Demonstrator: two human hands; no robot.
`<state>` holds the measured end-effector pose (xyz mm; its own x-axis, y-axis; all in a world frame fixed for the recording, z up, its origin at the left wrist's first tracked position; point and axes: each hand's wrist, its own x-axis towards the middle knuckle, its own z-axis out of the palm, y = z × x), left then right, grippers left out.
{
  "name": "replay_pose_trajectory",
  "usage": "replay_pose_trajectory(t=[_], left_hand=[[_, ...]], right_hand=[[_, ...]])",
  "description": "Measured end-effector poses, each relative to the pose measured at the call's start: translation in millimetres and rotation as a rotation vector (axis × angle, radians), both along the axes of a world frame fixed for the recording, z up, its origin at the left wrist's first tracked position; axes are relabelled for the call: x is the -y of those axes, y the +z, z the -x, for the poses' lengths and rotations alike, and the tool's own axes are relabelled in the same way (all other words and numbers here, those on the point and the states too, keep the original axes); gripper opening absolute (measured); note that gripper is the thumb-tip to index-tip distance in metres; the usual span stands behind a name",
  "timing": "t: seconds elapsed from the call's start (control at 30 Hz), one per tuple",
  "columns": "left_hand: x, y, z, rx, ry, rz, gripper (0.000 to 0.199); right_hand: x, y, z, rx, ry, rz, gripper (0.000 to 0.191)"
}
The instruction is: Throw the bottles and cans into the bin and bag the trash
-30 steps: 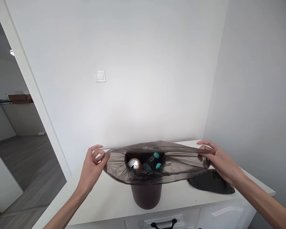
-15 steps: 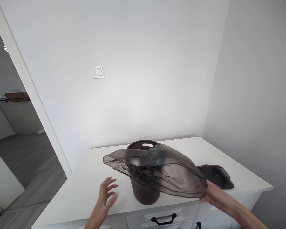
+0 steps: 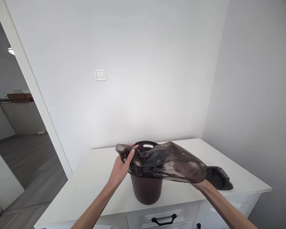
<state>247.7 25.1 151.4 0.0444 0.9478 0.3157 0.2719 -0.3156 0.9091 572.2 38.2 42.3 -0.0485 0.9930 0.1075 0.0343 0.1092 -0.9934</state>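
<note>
A dark brown plastic bin (image 3: pixel 147 190) stands upright on the white cabinet top (image 3: pixel 92 184), its far rim and handle slot showing. A thin, see-through black trash bag (image 3: pixel 157 160) lies bunched across the bin's mouth and hangs over its front. At the left side of the rim, my left hand (image 3: pixel 124 162) is closed on the gathered bag between thumb and fingers. My right hand (image 3: pixel 188 170) is inside the bag's right end, showing faintly through the film; its fingers are too veiled to read.
Folded black plastic (image 3: pixel 219 178) rests on the cabinet top at the right. Black handles (image 3: pixel 164 220) stick out from the cabinet front below. A wall with a light switch (image 3: pixel 100 75) rises behind, and a doorway opens at the left.
My left hand has moved up and right from beside the bin and taken hold of the bag. The bag's spread opening has been gathered in, and my right hand has gone into its right end.
</note>
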Motion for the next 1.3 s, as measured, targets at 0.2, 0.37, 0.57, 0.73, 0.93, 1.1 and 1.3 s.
replay_pose_trajectory(t=[0.2,0.37,0.57,0.73,0.93,1.1,1.3], left_hand=[[-3.9,15.1,-17.3,0.257,0.066,0.008,0.054],[-14.7,30.8,-13.4,0.628,0.035,0.078,0.035],[-30.4,57.5,-13.9,1.040,0.023,0.226,0.018],[-33.3,66.7,-18.4,1.077,-0.054,0.215,0.021],[-30.0,67.8,-22.0,0.973,-0.113,0.216,0.016],[-29.2,63.9,-20.9,0.836,-0.140,0.184,0.021],[-24.7,57.3,-18.3,0.550,-0.167,0.107,0.034]], right_hand=[[-4.8,85.8,46.8,-0.421,0.180,-0.220,0.047],[-12.8,109.4,53.6,-0.632,0.157,-0.207,0.035],[-23.7,122.5,55.5,-0.778,0.109,-0.226,0.025],[-26.7,131.7,63.4,-0.853,0.184,-0.180,0.021],[-24.5,140.0,79.0,-0.724,0.189,-0.149,0.023],[-16.5,147.0,87.7,-0.547,0.205,-0.181,0.026],[-12.4,147.2,94.4,-0.196,0.166,-0.252,0.032]])
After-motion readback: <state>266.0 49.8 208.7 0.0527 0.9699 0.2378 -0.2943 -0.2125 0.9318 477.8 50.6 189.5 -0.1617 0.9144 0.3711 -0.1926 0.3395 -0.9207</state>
